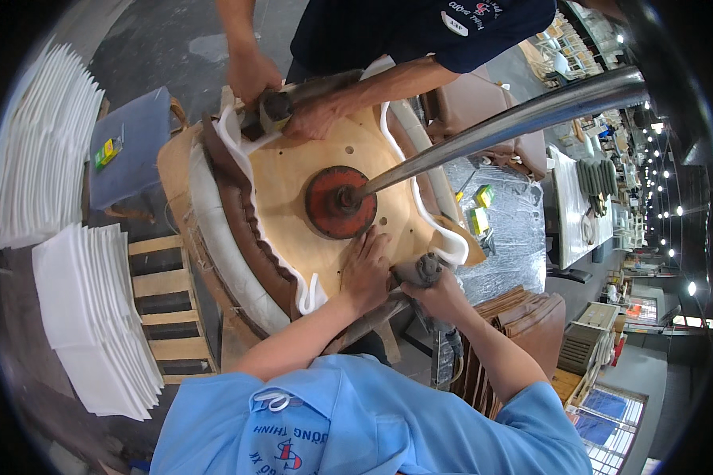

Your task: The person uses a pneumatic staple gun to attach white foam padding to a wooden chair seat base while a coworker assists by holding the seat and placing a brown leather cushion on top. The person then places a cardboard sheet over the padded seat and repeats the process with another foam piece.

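My left hand (365, 271) lies with its fingers stretched out on a light plywood seat board (293, 178), just below a red round press plate (320, 207). My right hand (438, 296) is closed around a pneumatic staple gun (422, 271) at the near right corner of the board. White padding (447, 247) curls up along the board's edge, and brown leather (248, 237) is gathered in folds on the left side. A slanting metal shaft (499, 123) runs down to the press plate. Underneath, a pale padded ring (208, 218) surrounds the seat.
Across from me a co-worker's hands (313, 117) hold another staple gun (276, 109) at the far edge. White foam sheets (95, 317) are stacked at left beside a slatted pallet (166, 281). Brown leather pieces (523, 321) hang at right, near a plastic-covered table (515, 253).
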The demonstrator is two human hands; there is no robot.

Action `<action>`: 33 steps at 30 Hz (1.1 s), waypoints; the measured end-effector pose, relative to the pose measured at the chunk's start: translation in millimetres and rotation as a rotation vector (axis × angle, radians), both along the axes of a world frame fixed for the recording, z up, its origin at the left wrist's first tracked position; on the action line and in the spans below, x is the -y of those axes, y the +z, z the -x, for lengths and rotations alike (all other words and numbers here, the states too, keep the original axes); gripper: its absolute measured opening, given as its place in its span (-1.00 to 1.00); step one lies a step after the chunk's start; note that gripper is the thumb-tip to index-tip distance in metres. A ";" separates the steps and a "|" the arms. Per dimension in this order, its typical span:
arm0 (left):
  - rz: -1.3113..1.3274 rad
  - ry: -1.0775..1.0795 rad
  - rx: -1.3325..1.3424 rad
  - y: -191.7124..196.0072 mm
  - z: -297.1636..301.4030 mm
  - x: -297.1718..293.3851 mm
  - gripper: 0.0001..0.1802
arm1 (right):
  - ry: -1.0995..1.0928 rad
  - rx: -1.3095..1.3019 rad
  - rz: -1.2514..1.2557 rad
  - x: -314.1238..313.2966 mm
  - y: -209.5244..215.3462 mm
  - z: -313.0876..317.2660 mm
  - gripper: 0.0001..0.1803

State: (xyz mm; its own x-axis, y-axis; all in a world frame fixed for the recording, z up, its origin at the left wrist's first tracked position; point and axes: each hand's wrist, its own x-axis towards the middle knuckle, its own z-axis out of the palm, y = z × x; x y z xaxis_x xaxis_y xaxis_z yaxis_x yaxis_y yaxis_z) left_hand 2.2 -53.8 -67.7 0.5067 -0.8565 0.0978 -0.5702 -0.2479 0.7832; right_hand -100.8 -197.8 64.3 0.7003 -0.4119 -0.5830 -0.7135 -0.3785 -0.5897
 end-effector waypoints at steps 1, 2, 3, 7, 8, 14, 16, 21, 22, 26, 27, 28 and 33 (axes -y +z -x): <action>-0.009 -0.016 0.009 -0.5 -3.0 -0.4 -0.74 | 0.007 0.006 0.017 1.3 -0.4 -0.5 -0.58; -0.018 -0.033 0.018 -0.7 -4.9 -2.0 -0.73 | 0.014 0.005 0.028 0.5 -0.9 0.5 -0.58; -0.026 -0.029 0.046 -1.4 -4.3 -6.0 -0.72 | -0.030 -0.047 0.008 0.3 -0.4 1.2 -0.57; 0.002 0.000 0.063 -5.7 -1.8 -16.1 -0.76 | -0.076 -0.120 -0.048 2.1 6.1 2.5 -0.56; 0.024 0.011 0.043 -7.5 -2.3 -16.1 -0.79 | -0.083 -0.105 -0.064 0.7 6.9 2.1 -0.55; 0.065 0.050 -0.025 -6.6 -0.9 -15.5 -0.83 | -0.110 -0.089 -0.127 -11.9 1.6 1.0 -0.52; 0.030 0.042 -0.037 -1.3 0.1 -15.0 -0.78 | -0.106 -0.098 -0.103 -13.9 -2.8 1.1 -0.53; -0.023 0.002 0.013 -3.6 -4.6 -18.4 -0.72 | 0.029 0.067 0.038 -10.9 -13.3 4.5 -0.60; -0.032 -0.019 0.010 -2.9 -5.4 -22.9 -0.71 | 0.007 0.050 0.023 -9.8 -12.5 6.1 -0.61; -0.001 0.017 -0.016 -6.4 -6.3 -27.4 -0.73 | -0.096 -0.046 -0.087 -16.7 5.4 -1.8 -0.65; 0.018 0.034 -0.021 -8.2 -5.0 -27.3 -0.73 | -0.092 -0.044 -0.095 -21.3 9.5 -1.7 -0.65; 0.036 0.053 -0.026 -10.1 -4.1 -26.4 -0.73 | -0.087 -0.043 -0.105 -24.6 10.8 -1.3 -0.66; 0.111 0.087 -0.075 -9.7 1.9 -26.0 -0.78 | -0.105 -0.041 -0.121 -31.0 4.0 -4.0 -0.65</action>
